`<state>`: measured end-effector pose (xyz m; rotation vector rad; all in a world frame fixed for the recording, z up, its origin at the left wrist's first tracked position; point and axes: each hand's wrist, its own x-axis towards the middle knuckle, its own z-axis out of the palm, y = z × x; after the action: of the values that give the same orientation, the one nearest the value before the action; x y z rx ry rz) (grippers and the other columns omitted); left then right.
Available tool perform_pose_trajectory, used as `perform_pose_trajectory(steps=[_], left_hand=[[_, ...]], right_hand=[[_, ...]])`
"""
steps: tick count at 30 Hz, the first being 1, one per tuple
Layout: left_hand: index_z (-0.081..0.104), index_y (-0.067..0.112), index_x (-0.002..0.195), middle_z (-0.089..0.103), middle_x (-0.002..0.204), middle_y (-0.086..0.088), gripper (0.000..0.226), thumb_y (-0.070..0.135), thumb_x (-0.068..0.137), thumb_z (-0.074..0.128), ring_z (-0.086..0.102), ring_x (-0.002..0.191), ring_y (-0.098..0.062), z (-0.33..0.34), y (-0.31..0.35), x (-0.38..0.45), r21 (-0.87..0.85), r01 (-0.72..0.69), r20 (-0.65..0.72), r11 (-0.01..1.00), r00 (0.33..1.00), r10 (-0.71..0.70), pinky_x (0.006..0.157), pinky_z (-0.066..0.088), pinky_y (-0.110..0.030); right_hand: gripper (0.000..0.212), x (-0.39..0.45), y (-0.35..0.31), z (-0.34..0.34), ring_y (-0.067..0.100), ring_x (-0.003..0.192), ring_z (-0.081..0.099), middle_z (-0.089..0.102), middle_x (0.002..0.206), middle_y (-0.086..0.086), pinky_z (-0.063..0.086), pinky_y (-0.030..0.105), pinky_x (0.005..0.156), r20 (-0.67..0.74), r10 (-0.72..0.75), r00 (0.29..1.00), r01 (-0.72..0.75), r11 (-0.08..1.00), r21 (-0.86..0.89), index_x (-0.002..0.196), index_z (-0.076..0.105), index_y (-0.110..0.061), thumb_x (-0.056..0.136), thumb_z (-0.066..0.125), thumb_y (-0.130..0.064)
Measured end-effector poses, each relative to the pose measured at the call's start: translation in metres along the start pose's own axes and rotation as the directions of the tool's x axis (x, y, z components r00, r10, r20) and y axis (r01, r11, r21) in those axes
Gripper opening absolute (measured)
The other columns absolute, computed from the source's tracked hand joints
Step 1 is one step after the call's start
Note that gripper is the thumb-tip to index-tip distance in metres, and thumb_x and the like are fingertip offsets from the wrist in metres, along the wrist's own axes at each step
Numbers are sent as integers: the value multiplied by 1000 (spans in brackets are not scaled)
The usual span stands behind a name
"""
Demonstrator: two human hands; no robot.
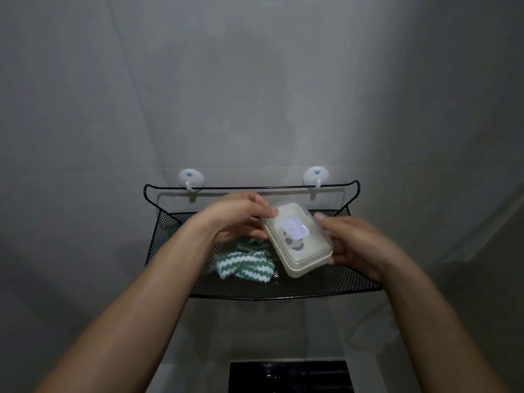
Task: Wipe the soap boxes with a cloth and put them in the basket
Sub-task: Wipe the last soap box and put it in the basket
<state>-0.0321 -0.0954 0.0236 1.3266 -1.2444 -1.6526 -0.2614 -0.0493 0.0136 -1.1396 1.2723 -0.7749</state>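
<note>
Hands are seen from the head camera holding one soap box (297,241) above a black mesh basket (283,287). The cream box, topped by a clear lid bearing a pale sticker, is tilted and gripped from both sides: the left hand (235,219) is curled over its upper left corner, with fingertips pressed on the lid's edge, while the right hand (357,245) grasps its right side, thumb laid along the rim. A green-and-white striped cloth (243,265) is left crumpled on the basket's mesh floor, just below the left hand and touched by neither hand. The basket is hung by its top wire from two white hooks (191,180) fixed to a grey wall (255,95). A dark, glossy rectangle (289,375) is glimpsed at the bottom edge.
</note>
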Motion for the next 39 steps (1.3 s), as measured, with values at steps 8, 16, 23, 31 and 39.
perform_pose_trajectory(steps=[8,16,23,31,39], left_hand=[[71,20,111,73,104,3,33,31,82,79,69,96,-11,-35,-9,-23,662,-109,72,742,994,82,86,55,-26],[70,15,82,68,76,-6,3,13,82,72,57,62,-14,-24,-29,-36,834,-22,-34,551,995,91,55,42,-23],[65,13,87,74,89,-9,2,12,88,64,71,86,-29,-24,-5,-51,424,-223,-302,878,879,369,81,56,-47],[78,20,89,75,82,-6,35,46,93,56,68,75,-18,13,-5,-53,240,-401,-380,884,799,466,79,54,-41],[78,8,101,78,90,0,22,7,80,80,75,84,-16,39,-25,-73,231,-487,-416,842,733,538,73,60,-27]], right_hand=[[24,4,6,-3,19,64,70,73,90,16,54,27,48,-25,44,999,-39,984,176,110,65,-1,90,68,-15],[13,4,8,1,21,62,69,69,89,14,58,34,50,-51,72,996,-58,970,237,97,58,-8,88,68,-9],[38,3,9,7,24,67,71,73,92,15,59,34,54,60,5,998,-23,952,306,107,65,-6,71,75,-16],[44,8,2,20,24,68,74,75,84,16,62,39,58,93,-80,992,34,910,414,103,67,-2,63,75,-18],[62,5,-1,18,27,75,75,75,94,20,61,36,56,-29,-107,994,108,876,470,122,59,7,67,72,-17]])
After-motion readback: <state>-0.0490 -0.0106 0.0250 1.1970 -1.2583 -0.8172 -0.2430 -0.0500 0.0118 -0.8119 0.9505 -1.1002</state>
